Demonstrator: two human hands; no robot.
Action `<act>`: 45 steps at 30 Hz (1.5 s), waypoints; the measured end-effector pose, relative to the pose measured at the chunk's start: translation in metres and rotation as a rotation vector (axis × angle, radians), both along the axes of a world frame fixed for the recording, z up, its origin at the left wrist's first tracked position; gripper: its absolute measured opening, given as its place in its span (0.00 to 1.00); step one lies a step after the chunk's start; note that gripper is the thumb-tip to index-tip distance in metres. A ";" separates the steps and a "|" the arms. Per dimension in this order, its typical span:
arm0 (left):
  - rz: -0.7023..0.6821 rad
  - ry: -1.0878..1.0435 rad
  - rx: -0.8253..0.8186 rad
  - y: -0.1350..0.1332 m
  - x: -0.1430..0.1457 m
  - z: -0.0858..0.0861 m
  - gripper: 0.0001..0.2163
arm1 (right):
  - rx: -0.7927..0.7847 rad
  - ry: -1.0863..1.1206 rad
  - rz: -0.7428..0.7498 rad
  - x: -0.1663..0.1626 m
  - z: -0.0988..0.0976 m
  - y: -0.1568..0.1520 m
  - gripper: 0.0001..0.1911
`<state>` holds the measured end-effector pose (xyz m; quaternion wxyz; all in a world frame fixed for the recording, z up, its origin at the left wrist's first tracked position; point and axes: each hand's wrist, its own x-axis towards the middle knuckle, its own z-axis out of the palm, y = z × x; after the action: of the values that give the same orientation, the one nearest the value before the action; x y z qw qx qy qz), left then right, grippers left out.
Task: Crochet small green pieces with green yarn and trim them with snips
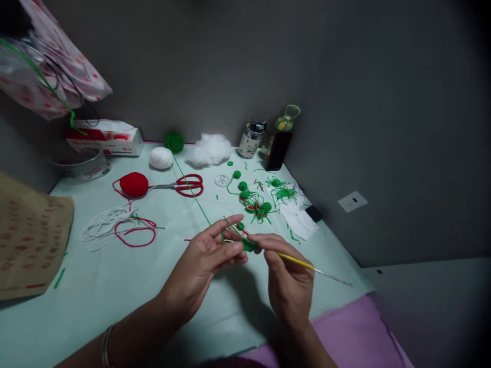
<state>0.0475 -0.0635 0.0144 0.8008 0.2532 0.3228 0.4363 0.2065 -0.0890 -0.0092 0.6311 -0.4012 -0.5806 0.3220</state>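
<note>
Over tbl [103, 289], R fingers [276, 243] hold yel-handled crochet hook [301, 262].

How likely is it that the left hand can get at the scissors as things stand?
Probably yes, but likely only after letting go: the left hand is holding the green knitted piece. Nothing bulky shows between it and the scissors; just a green strand crosses their handles.

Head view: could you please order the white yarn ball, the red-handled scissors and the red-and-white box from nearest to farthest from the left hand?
From the left hand:
1. Red-handled scissors: beyond it, slightly left.
2. White yarn ball: beyond the scissors.
3. Red-and-white box: at the back left.
</note>
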 end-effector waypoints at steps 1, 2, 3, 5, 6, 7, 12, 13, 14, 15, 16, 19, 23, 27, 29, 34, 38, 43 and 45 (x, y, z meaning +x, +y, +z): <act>0.000 0.008 0.011 0.000 0.000 0.000 0.22 | -0.032 0.042 0.012 0.001 0.000 0.001 0.11; -0.002 0.013 0.016 0.000 0.000 0.001 0.22 | -0.062 0.090 0.029 0.001 -0.001 0.002 0.10; -0.010 0.015 0.017 0.000 0.000 0.001 0.21 | -0.087 0.143 0.054 0.002 0.000 0.003 0.09; -0.030 0.005 0.015 0.000 -0.001 0.002 0.19 | -0.128 0.255 0.117 0.002 0.002 0.006 0.08; -0.038 -0.006 0.014 -0.001 -0.001 0.003 0.19 | -0.150 0.304 0.148 0.002 0.003 0.007 0.07; -0.043 -0.020 0.011 -0.001 -0.001 0.003 0.18 | -0.173 0.343 0.171 0.002 0.004 0.008 0.06; -0.026 -0.061 -0.001 -0.001 -0.002 0.003 0.16 | -0.231 0.352 0.151 0.003 0.008 0.010 0.08; -0.027 -0.059 -0.002 -0.001 -0.002 0.003 0.16 | -0.218 0.334 0.144 0.004 0.008 0.010 0.09; -0.029 -0.056 -0.003 -0.001 -0.002 0.003 0.16 | -0.202 0.317 0.140 0.004 0.009 0.009 0.09; -0.027 -0.053 -0.003 -0.001 -0.002 0.004 0.16 | -0.186 0.302 0.141 0.005 0.009 0.009 0.09; -0.025 -0.047 -0.001 -0.001 -0.001 0.004 0.15 | -0.172 0.289 0.143 0.005 0.010 0.008 0.09; -0.023 -0.020 0.018 0.000 -0.002 0.004 0.15 | -0.132 0.244 0.131 0.006 0.011 0.006 0.09; -0.006 0.058 0.074 -0.001 -0.002 0.004 0.15 | -0.088 0.112 0.062 0.005 0.011 0.001 0.10; 0.050 0.145 0.156 -0.003 -0.002 0.000 0.15 | -0.001 -0.014 -0.003 0.005 0.011 -0.006 0.11; 0.072 0.183 0.183 -0.004 -0.002 -0.002 0.15 | 0.046 -0.080 -0.014 0.005 0.011 -0.009 0.12; 0.093 0.244 0.227 -0.003 -0.002 -0.003 0.15 | 0.107 -0.137 -0.020 0.005 0.013 -0.012 0.15; 0.085 0.251 0.231 -0.001 -0.002 -0.001 0.16 | 0.103 -0.127 -0.021 0.004 0.013 -0.012 0.15; 0.113 0.295 0.210 -0.002 -0.002 0.004 0.17 | 0.158 -0.245 -0.014 0.004 0.013 -0.013 0.15; 0.123 0.304 0.212 -0.003 0.000 0.005 0.18 | 0.248 -0.366 -0.041 0.004 0.010 -0.012 0.16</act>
<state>0.0470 -0.0666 0.0191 0.6835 0.3788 0.4073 0.4727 0.2106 -0.1012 0.0011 0.5661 -0.3838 -0.7125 0.1569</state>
